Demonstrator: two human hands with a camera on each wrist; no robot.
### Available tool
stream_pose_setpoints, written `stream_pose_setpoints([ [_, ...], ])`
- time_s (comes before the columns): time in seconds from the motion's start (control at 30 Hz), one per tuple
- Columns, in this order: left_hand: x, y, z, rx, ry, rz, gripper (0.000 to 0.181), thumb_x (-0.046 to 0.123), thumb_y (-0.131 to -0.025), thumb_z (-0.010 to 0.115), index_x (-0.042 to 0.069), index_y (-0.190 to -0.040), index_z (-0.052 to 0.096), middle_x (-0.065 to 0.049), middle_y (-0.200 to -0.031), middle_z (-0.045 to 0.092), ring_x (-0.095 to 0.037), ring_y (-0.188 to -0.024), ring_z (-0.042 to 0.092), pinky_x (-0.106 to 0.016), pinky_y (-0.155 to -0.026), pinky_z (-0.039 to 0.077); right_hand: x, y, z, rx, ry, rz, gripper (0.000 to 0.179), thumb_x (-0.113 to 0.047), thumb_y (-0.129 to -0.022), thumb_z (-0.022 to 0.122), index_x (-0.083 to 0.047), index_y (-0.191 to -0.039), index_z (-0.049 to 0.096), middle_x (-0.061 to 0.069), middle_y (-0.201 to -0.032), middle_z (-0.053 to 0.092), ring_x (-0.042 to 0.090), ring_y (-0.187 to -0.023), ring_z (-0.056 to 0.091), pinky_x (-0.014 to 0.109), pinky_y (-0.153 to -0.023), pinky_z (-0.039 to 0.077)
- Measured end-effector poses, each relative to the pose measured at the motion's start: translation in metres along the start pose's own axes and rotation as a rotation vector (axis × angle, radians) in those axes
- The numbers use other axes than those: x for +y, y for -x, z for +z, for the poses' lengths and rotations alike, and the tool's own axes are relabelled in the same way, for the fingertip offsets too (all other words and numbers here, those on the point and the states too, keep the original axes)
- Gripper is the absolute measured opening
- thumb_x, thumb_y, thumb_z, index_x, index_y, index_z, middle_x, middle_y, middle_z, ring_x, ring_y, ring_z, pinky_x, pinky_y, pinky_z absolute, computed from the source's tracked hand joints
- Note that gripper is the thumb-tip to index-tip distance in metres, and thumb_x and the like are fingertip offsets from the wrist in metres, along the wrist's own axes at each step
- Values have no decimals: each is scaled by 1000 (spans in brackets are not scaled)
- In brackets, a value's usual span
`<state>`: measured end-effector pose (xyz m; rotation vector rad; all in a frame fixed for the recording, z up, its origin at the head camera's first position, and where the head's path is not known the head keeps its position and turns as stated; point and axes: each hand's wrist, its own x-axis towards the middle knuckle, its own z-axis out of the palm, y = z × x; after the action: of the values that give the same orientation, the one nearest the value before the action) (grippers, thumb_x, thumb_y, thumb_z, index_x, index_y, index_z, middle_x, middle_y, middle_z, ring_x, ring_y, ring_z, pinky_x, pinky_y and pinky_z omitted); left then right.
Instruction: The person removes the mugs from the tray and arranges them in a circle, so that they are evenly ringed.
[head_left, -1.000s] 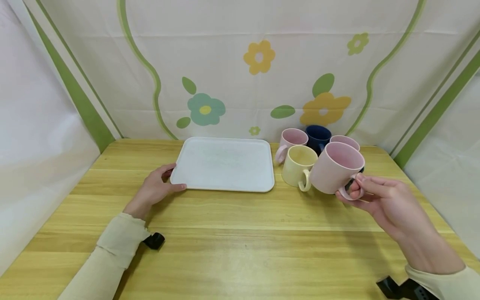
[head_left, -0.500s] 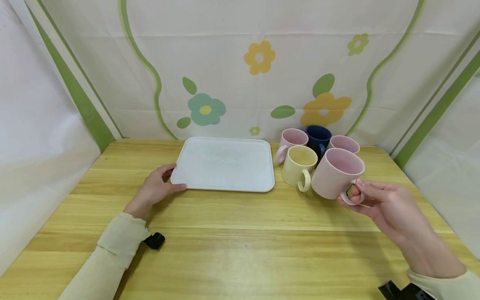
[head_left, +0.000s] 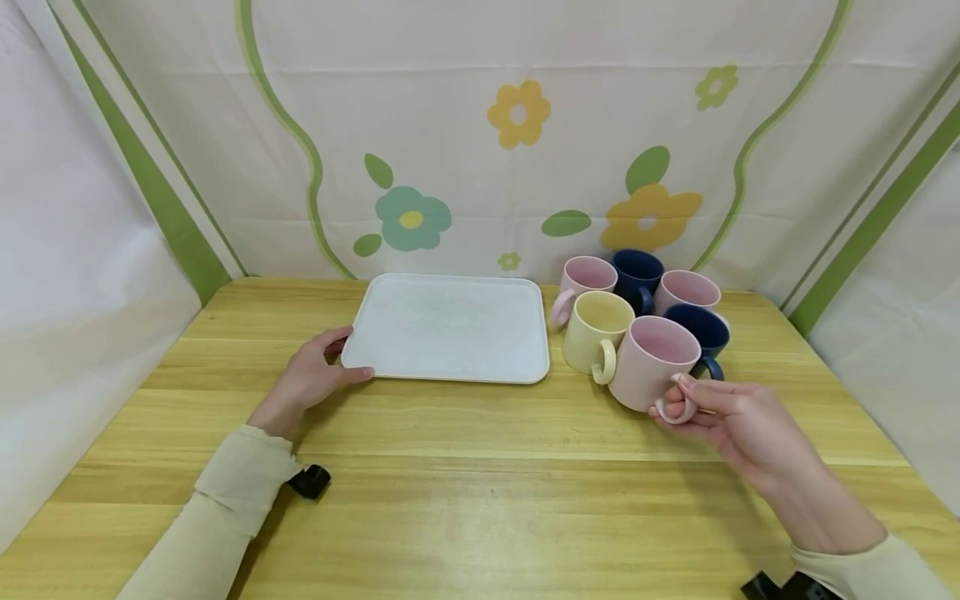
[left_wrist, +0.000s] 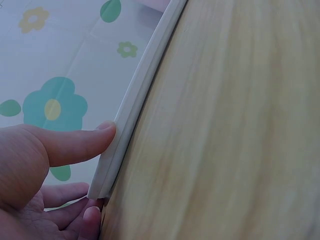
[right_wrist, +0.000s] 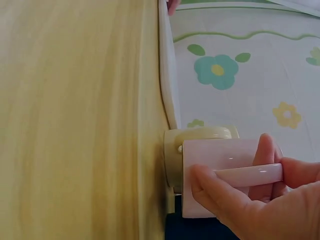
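My left hand [head_left: 311, 375] holds the near left corner of a white tray [head_left: 536, 377], which lies flat on the table. In the left wrist view, the thumb [left_wrist: 102, 135] presses the tray's rim [left_wrist: 132, 105] while the fingers reach round the corner. With its fingers through and around the handle, my right hand [head_left: 750, 425] grips a pink mug [head_left: 648, 367], held upright in front of the other mugs. Just left of it stands a yellow mug [head_left: 588, 346], its handle beside the pink mug's wall. A dark blue mug [head_left: 708, 333] is partly hidden behind the held one.
Behind these stand another pink mug [head_left: 577, 287] at the left, a dark blue mug [head_left: 633, 279] in the middle and a further pink mug [head_left: 678, 296] at the right. A flowered cloth [head_left: 465, 125] hangs behind the wooden table [head_left: 450, 500].
My right hand has brought the pink mug lower, toward me and lately a little left, uncovering the dark blue mug behind it. The left hand and tray have stayed put.
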<state>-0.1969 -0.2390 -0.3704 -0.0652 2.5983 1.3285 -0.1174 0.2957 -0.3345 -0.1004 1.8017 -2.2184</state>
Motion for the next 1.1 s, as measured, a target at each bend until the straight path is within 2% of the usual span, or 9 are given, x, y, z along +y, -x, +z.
stream_pose_setpoints([
  [0.13,1,0,0,1,0,3,97,27,-95,81,2,-168,23,-28,-168,35,-47,-152,34,-63,-124,31,3,-1,0,20,16,39,31,-5,-111,51,-1,-105,81,8,-99,80,23,-97,80,37,-91,65],
  [0.37,0,1,0,6,-2,0,96,27,-95,81,2,-168,24,-28,-168,35,-47,-153,34,-62,-124,32,11,-4,0,-24,42,73,30,-6,-112,50,-3,-108,80,5,-105,80,20,-105,79,33,-94,63],
  [0.57,-2,0,1,6,1,-2,97,28,-95,81,2,-168,24,-28,-168,36,-47,-153,34,-62,-124,32,12,-5,0,-15,50,112,28,-8,-112,52,-5,-111,79,4,-107,80,17,-108,79,32,-94,63],
  [0.97,-2,0,-1,17,-8,-4,95,27,-95,81,2,-168,25,-27,-167,37,-46,-152,35,-62,-125,31,12,-9,0,-5,93,132,27,-8,-111,54,-7,-113,80,2,-113,81,12,-107,78,30,-93,63],
  [1.03,-1,0,-1,15,-20,-4,95,27,-95,81,2,-168,25,-27,-167,37,-46,-153,35,-62,-126,31,10,-9,1,10,145,138,25,-9,-110,56,-2,-114,80,1,-114,81,12,-107,78,31,-93,63],
  [1.1,1,0,0,13,-40,3,95,28,-95,80,1,-167,26,-28,-165,39,-46,-150,38,-61,-124,33,4,-8,1,58,284,143,25,-16,-109,60,1,-116,78,-2,-111,80,11,-103,78,32,-91,64],
])
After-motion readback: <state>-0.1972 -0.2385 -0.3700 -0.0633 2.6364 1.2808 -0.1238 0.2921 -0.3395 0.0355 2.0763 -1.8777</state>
